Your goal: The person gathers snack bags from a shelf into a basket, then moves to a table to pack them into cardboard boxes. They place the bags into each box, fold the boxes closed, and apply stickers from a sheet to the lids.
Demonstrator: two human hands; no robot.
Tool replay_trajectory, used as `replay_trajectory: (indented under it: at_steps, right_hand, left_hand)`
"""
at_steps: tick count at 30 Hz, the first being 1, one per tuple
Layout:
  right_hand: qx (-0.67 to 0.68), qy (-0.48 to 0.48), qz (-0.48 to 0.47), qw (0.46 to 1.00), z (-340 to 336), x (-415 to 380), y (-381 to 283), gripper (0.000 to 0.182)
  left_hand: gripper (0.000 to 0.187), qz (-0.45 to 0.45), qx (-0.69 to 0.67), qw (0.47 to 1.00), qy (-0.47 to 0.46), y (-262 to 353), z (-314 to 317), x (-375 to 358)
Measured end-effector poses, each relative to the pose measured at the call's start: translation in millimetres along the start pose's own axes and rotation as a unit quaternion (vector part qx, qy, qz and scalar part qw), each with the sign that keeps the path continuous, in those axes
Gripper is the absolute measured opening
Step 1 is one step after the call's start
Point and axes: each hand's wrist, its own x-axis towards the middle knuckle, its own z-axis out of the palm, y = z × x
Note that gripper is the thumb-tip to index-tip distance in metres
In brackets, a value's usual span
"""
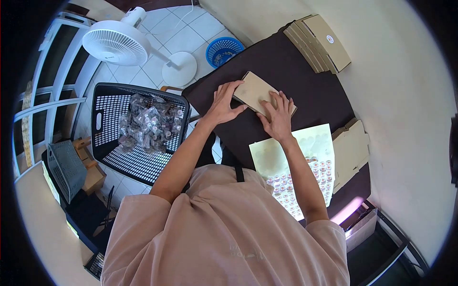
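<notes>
A flat brown cardboard box [257, 88] lies closed on the dark cloth-covered table [310, 97]. My left hand [223, 102] grips its left end, fingers at the far corner and thumb by the near edge. Over the right end of the box, my right hand [278, 117] is curved, its fingertips on the top and its thumb at the near side. A pale sheet of round stickers [267, 153] lies under my right forearm, which hides part of it. Some of the sheet is bare of stickers.
Several stacked cardboard boxes [317, 43] stand at the table's far right corner. Flat unfolded cardboard [350, 152] lies along the right edge. Left of the table, a black basket [107, 107] holds many small clear packets [150, 119]. A blue basket [224, 40] and white fan [117, 43] stand beyond.
</notes>
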Motion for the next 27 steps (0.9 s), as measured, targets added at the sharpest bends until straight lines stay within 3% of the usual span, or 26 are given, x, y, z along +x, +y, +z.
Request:
replay_trajectory:
  at_steps: [8,15,27]
  right_hand:
    - [-0.011,0.007,-0.010,1.000,1,-1,0,0.040]
    - [0.046,-0.058,-0.029,0.997,-16,1,13,0.043]
    - [0.061,-0.047,-0.039,0.996,-16,2,16,0.039]
  left_hand:
    - [0.063,-0.019,0.021,0.998,0.047,9,23,-5]
    - [0.062,-0.015,0.044,0.997,0.068,7,30,-6]
    - [0.063,-0.017,-0.001,0.998,0.052,6,25,-13]
